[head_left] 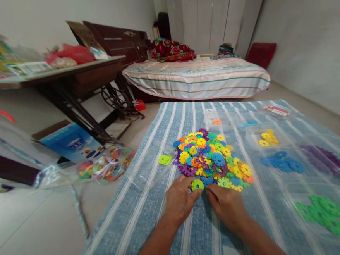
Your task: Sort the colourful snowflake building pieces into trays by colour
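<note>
A heap of small plastic snowflake discs (211, 157) in many colours lies on a blue striped cloth (152, 206). My left hand (179, 200) pinches a light green disc (197, 185) at the heap's near edge. Beside it, my right hand (225, 204) rests knuckles up, fingers curled toward the same disc and the heap; what it holds, if anything, is hidden. One lime disc (164, 159) lies apart, left of the heap.
Clear trays on the right hold sorted discs: yellow (267, 138), blue (283, 163), purple (325, 159), green (323, 213). A plastic bag of more pieces (105, 169) lies on the floor at left. Behind stand a sewing table (67, 78) and a bed (195, 79).
</note>
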`<state>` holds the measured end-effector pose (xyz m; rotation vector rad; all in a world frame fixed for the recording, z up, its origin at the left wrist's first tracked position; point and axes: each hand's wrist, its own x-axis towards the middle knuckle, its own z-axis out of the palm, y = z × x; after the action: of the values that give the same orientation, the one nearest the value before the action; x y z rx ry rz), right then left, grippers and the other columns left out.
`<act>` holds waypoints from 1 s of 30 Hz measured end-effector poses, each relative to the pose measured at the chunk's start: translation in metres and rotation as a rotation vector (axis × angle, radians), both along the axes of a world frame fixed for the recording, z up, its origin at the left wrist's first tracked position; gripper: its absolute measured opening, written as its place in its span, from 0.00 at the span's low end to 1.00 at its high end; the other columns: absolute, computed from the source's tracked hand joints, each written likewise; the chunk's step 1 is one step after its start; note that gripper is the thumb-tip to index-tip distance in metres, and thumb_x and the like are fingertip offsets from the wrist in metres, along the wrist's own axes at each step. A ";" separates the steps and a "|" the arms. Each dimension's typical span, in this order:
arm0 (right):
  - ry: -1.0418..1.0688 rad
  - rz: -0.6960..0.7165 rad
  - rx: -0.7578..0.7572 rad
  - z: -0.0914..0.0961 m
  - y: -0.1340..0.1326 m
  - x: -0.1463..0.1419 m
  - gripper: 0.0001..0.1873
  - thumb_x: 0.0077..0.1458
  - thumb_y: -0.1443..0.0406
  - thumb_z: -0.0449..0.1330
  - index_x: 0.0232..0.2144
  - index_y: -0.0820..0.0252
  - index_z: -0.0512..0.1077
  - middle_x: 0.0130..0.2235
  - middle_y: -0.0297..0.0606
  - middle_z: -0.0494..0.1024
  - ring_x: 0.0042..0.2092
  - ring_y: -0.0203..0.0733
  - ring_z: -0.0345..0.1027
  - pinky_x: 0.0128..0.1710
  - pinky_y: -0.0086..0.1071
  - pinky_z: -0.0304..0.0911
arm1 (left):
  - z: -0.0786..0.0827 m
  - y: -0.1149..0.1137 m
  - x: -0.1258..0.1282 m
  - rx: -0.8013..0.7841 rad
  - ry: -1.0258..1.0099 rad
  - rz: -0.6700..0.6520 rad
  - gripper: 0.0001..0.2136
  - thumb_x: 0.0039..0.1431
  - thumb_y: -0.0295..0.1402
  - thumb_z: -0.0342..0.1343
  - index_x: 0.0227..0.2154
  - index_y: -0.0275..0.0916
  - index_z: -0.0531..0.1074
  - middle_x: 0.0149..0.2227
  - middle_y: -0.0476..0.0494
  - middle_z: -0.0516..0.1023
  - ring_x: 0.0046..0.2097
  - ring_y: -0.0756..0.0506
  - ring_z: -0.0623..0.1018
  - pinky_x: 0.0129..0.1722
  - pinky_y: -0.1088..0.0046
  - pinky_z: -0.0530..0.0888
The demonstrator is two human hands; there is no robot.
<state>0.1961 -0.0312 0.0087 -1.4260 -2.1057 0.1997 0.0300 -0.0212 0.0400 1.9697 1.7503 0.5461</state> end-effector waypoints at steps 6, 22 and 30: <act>0.303 0.043 -0.110 -0.016 0.000 0.012 0.14 0.61 0.62 0.49 0.31 0.55 0.74 0.26 0.33 0.79 0.28 0.37 0.73 0.27 0.27 0.58 | -0.007 -0.002 -0.002 -0.005 -0.118 0.071 0.06 0.52 0.33 0.56 0.33 0.39 0.71 0.31 0.49 0.74 0.33 0.49 0.73 0.33 0.75 0.67; 0.379 0.069 -0.189 -0.015 -0.001 0.014 0.14 0.60 0.61 0.49 0.31 0.56 0.74 0.26 0.33 0.78 0.28 0.36 0.73 0.29 0.27 0.58 | -0.005 -0.002 -0.008 0.037 -0.114 0.043 0.05 0.60 0.35 0.47 0.31 0.41 0.65 0.24 0.53 0.70 0.27 0.51 0.72 0.28 0.78 0.63; 0.368 0.044 -0.220 -0.013 -0.001 0.013 0.16 0.60 0.60 0.49 0.30 0.57 0.74 0.25 0.34 0.78 0.28 0.37 0.72 0.29 0.27 0.58 | 0.014 -0.003 -0.009 -0.090 -0.037 0.010 0.05 0.62 0.34 0.42 0.31 0.41 0.60 0.22 0.51 0.70 0.27 0.49 0.73 0.29 0.76 0.64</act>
<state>0.2088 -0.0321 -0.0039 -1.3433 -1.8532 0.6765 0.0210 -0.0247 0.0535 1.8786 1.7331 0.4949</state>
